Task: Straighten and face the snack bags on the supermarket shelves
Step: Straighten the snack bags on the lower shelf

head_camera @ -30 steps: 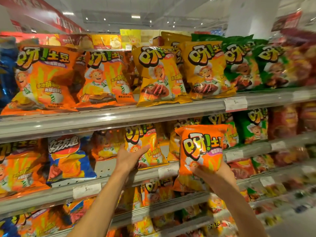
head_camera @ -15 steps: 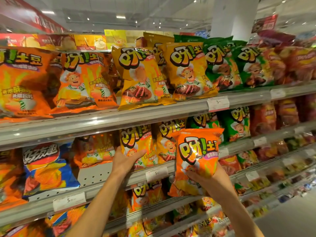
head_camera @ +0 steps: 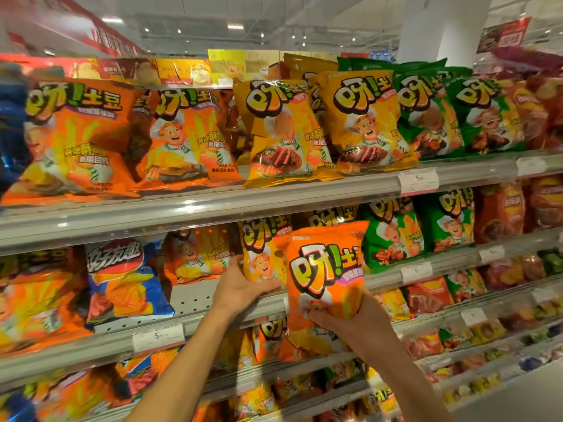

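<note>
Two hands are at work at the second shelf (head_camera: 195, 328). My right hand (head_camera: 355, 319), lower centre of the frame, has its fingers curled round the bottom of an orange bag (head_camera: 326, 278), held upright and facing out, in front of the shelf edge and not yet on it. My left hand (head_camera: 240, 286), just left of it, now cups the lower corner of a yellow bag (head_camera: 262, 254) standing on that shelf, thumb up its left side; half a second ago the fingers were spread flat against it. The view has also swung left since then. I read that as the yellow bag being steadied or shifted so the orange one can go in beside it.

On the top shelf (head_camera: 274, 199), counting front faces I can read: two orange, two yellow, two green, then red ones blurred at the right edge. On the second shelf I count one blue bag (head_camera: 122, 278) at left and two green bags (head_camera: 417, 233) right of centre.
</note>
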`<state>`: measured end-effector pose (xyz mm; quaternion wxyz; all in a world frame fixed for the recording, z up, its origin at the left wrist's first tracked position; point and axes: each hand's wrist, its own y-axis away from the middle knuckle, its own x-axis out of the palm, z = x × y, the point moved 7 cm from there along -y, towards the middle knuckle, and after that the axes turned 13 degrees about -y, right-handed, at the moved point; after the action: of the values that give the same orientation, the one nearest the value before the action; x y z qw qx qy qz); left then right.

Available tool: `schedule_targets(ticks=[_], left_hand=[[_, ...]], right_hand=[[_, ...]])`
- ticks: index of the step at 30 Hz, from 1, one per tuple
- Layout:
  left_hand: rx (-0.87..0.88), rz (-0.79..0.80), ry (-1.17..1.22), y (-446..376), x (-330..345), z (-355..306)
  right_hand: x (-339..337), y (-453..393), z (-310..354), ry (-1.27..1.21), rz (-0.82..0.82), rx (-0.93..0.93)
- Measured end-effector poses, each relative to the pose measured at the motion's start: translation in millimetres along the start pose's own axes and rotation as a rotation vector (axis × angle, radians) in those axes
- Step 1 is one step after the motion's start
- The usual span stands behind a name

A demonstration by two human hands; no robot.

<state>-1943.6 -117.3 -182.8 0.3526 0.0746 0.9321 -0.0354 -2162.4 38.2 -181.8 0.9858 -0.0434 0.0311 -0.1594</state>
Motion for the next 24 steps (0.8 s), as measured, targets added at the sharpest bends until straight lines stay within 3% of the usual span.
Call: schedule_targets(ticks=[4, 7, 11, 13, 16, 24], left_hand=[[0.146, -0.223, -0.412, 33.4, -39.2, 18.4], [0.272, -0.447, -0.522, 66.1, -72.9, 41.5], [0.289, -0.698, -0.766, 103.7, -110.7, 83.3], [0.244, -0.722, -0.882, 113.6, -123.6, 102.4], [0.196, -0.645, -0.965, 116.7, -132.2, 119.3], [0.233, -0.647, -0.927, 117.9, -133.5, 121.6]], right_hand=[[51.3, 4.8, 12.6, 0.026, 0.125, -0.013], [91.5, 5.2, 20.1, 0.013, 0.170, -0.046], [149.0, -10.2, 13.0, 0.155, 0.258, 0.069], [166.9, -23.6, 20.4, 0.251, 0.204, 0.026], [190.9, -40.4, 38.2, 0.195, 0.154, -0.044], [210.0, -70.9, 49.5, 0.383, -0.042, -0.088]])
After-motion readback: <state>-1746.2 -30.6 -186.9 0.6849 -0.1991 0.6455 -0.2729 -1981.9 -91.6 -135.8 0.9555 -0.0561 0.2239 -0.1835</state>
